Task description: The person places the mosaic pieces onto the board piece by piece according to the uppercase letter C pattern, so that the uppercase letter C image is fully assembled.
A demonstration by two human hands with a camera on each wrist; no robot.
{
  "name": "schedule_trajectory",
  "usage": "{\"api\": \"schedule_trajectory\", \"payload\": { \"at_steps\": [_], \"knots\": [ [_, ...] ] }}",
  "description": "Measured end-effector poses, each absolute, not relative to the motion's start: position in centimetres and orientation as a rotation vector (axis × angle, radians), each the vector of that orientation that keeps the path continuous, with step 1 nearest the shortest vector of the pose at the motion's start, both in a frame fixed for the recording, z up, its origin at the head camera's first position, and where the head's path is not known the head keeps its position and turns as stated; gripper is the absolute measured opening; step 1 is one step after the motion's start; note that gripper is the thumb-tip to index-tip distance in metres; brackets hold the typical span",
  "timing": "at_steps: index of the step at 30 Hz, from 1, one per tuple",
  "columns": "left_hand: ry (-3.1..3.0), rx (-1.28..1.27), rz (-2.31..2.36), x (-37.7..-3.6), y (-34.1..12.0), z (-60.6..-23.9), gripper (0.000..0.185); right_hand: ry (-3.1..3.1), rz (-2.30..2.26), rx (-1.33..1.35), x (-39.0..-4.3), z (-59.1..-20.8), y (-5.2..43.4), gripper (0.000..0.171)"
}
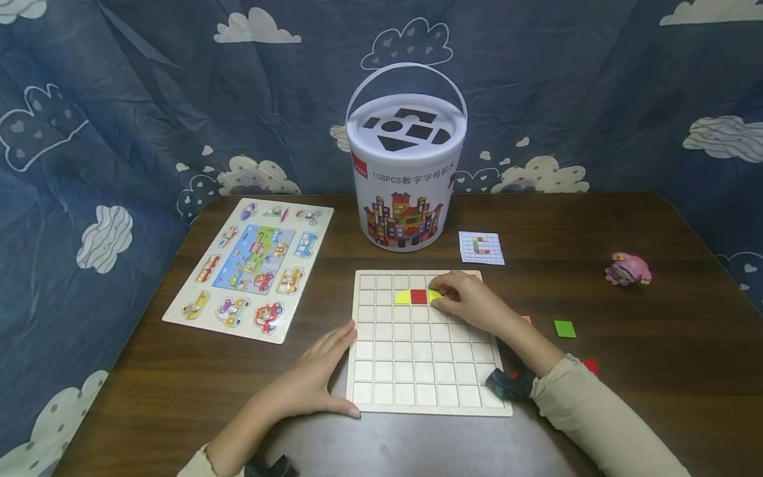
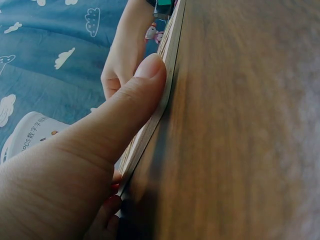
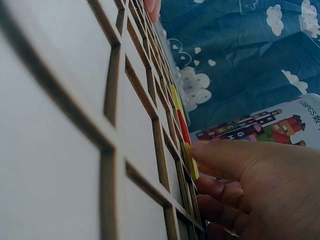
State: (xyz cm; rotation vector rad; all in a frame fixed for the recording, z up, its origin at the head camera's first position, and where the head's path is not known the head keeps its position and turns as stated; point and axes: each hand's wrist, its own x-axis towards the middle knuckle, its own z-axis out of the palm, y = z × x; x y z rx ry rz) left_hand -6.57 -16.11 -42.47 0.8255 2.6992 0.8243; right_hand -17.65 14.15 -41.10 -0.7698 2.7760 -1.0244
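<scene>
On the dark brown wooden table [image 1: 626,218], working down from the biggest things, you have a white cylindrical plastic bucket with a hoop handle [image 1: 406,179] standing at the back, a pale vehicle puzzle board [image 1: 252,266] flat to its left, and a pale wooden grid tray of square cells [image 1: 424,351] lying straight in front of you.

The tray is where both hands work. In its second row from the far edge, a short line of pieces runs left to right: a yellow quarter-round tile [image 1: 402,297], a red square tile [image 1: 419,296], then a second yellow curved tile [image 1: 434,295] at the right end. That last tile lies directly under your right hand [image 1: 467,303], so your right is far the nearer one. Its fingers are curled down over the tile, tips pinching its edge as it sits in its cell; the right wrist view shows the fingertip [image 3: 210,152] against the yellow edge.

Your left hand [image 1: 312,377] lies open and flat on the table, thumb [image 2: 127,117] pressed along the tray's near-left edge, bracing it.

Smaller things lie to the right: a small pattern card [image 1: 481,248], a pink toy figure [image 1: 628,268], a loose green square tile [image 1: 565,328].
</scene>
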Motion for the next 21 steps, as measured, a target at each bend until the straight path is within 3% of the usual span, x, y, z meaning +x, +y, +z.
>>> {"api": "schedule_trajectory", "payload": {
  "at_steps": [6, 15, 21],
  "knots": [
    [2.701, 0.825, 0.828, -6.6, -16.1, -42.5, 0.12, 2.752, -0.978, -0.801, -17.7, -40.9, 14.3, 0.024],
    [2.698, 0.819, 0.835, -6.5, -16.1, -42.7, 0.12, 2.67, -0.979, -0.752, -16.7, -38.7, 15.8, 0.043],
    [2.696, 0.815, 0.836, -6.6, -16.1, -42.6, 0.12, 2.749, -1.013, -0.778, -15.1, -36.6, 18.4, 0.047]
  ]
}}
